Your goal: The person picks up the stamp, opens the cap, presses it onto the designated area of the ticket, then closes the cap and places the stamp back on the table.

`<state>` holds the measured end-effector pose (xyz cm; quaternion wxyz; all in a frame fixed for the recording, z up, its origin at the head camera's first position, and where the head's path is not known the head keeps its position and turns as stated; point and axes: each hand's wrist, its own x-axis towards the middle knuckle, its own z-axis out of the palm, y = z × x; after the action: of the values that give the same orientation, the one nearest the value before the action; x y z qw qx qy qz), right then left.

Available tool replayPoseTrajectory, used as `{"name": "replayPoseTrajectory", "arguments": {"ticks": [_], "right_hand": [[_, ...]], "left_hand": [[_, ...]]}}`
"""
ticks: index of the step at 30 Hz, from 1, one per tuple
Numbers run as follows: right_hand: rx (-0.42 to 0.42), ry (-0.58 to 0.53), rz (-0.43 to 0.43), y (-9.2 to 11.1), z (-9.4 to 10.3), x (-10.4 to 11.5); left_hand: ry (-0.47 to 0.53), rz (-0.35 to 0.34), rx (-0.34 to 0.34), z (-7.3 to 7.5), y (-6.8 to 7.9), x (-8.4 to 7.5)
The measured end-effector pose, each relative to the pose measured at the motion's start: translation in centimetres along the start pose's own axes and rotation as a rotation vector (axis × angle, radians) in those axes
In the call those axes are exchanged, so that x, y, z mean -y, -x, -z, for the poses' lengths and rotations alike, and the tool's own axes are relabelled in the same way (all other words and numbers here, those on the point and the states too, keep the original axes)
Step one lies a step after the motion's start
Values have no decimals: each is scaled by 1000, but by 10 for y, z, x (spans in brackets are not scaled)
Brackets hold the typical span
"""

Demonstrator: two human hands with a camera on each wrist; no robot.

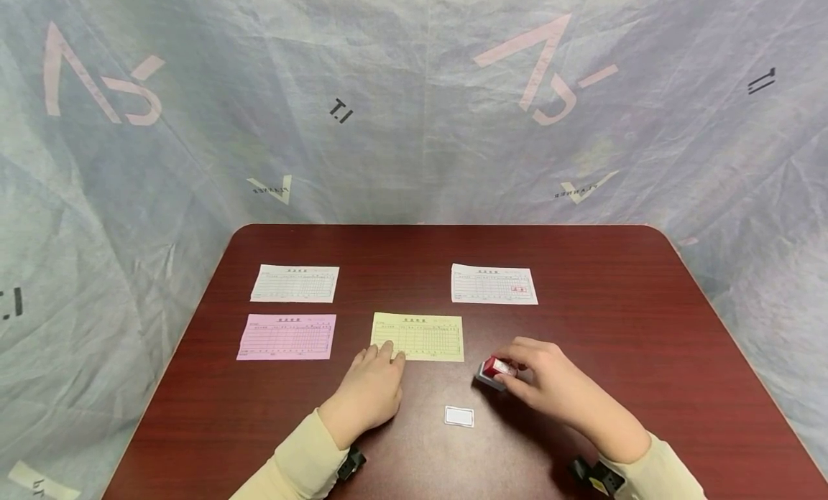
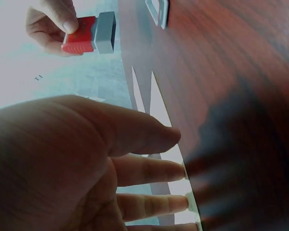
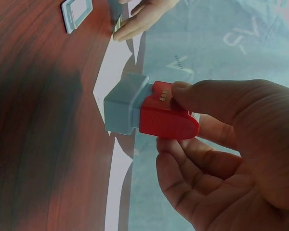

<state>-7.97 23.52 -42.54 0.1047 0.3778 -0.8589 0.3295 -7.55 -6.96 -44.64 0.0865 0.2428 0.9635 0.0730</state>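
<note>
My right hand pinches a self-inking stamp with a red handle and a grey base. In the right wrist view the thumb and fingers grip the red handle, and the grey base points away from the palm, held above the table. The fingertips of my left hand rest on the lower left edge of a yellow form slip, its fingers fairly straight. Between the hands lies the stamp's small white-and-grey cap.
A pink slip lies at the left, with a white slip behind it. Farther back on the right is another white slip bearing a red stamp mark. The dark red table meets a grey cloth backdrop.
</note>
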Motion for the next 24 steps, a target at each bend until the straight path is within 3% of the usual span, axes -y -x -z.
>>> {"name": "replayPoseTrajectory", "arguments": {"ticks": [15,24], "right_hand": [[18,15,-1,-6,2,-3],[14,13,11,-12,1,-7]], "left_hand": [[-43,-25,-17,0,4,-6],[-1,-4,-2,-1,6,-8]]}}
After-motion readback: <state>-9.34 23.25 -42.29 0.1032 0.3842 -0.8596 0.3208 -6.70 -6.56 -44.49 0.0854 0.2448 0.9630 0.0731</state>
